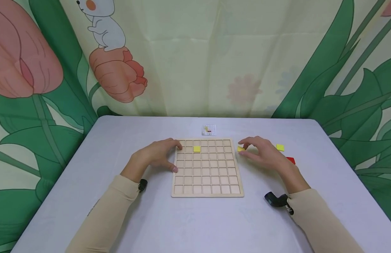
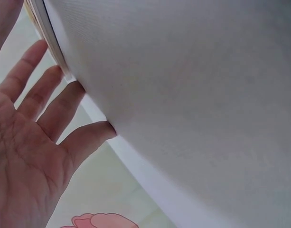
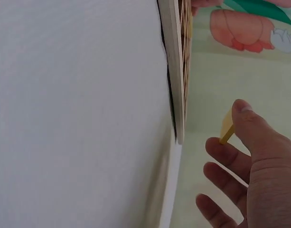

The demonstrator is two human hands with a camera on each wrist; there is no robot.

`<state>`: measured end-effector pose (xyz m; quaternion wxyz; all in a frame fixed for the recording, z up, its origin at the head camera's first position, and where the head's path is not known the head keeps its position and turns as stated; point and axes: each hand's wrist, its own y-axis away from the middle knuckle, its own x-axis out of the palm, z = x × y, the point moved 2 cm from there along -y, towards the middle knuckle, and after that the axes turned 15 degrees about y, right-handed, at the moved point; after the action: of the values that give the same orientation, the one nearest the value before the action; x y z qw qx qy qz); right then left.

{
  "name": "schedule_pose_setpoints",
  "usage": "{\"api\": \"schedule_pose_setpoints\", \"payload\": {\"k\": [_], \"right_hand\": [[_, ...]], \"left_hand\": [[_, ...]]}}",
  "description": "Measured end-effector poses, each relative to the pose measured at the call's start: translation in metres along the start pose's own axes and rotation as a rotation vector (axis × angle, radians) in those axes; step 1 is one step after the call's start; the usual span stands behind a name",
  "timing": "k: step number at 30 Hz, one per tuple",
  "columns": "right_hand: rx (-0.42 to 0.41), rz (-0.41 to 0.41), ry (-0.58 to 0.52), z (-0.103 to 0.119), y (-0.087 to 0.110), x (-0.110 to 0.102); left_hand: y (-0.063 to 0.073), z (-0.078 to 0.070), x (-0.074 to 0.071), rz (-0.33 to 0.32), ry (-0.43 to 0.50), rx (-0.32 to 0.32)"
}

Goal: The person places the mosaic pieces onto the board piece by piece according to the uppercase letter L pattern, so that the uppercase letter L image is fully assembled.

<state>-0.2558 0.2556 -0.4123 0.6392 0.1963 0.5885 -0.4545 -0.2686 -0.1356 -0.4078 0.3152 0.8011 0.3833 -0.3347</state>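
Observation:
A wooden grid board (image 1: 207, 197) lies on the table, with one yellow square tile (image 1: 196, 149) in a cell of its second row. My left hand (image 1: 160, 153) rests at the board's left edge, thumb and fingers spread apart and touching the rim. In the left wrist view its fingers (image 2: 64, 107) look fairly straight. Just off the board's upper right side, my right hand (image 1: 261, 151) pinches another yellow square tile (image 1: 241, 149) between thumb and forefinger. The right wrist view shows this tile (image 3: 227, 127) held at the fingertips, its other fingers loosely bent.
Behind the board lies a small card (image 1: 208, 130) printed with a grid and a coloured pattern. Right of my right hand are a yellow tile (image 1: 280, 147) and a red piece (image 1: 291, 160), partly hidden by the hand. A patterned curtain (image 1: 189, 63) hangs behind the white table (image 1: 208, 225).

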Motion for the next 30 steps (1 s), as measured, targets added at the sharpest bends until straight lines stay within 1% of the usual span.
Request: {"api": "schedule_pose_setpoints", "payload": {"k": [3, 8, 11, 16, 21, 26, 30], "right_hand": [[0.004, 0.026, -0.015, 0.008, -0.008, 0.003], [0.016, 0.028, -0.041, 0.024, -0.016, 0.008], [0.005, 0.031, -0.053, 0.032, -0.022, 0.014], [-0.035, 0.045, -0.072, 0.046, -0.036, 0.016], [-0.047, 0.049, -0.103, 0.059, -0.052, 0.018], [-0.089, 0.041, -0.123, 0.068, -0.064, 0.021], [-0.072, 0.049, -0.124, 0.069, -0.065, 0.026]], "left_hand": [[0.002, 0.001, -0.001, -0.01, 0.005, 0.007], [0.001, 0.0, -0.001, -0.007, 0.006, 0.017], [0.0, 0.0, 0.0, 0.001, 0.009, 0.011], [0.0, 0.0, 0.002, -0.001, 0.005, 0.018], [0.003, 0.001, 0.0, -0.015, 0.004, -0.005], [0.004, 0.001, 0.0, -0.013, 0.021, -0.016], [0.0, 0.0, 0.002, -0.001, 0.028, 0.01]]}}
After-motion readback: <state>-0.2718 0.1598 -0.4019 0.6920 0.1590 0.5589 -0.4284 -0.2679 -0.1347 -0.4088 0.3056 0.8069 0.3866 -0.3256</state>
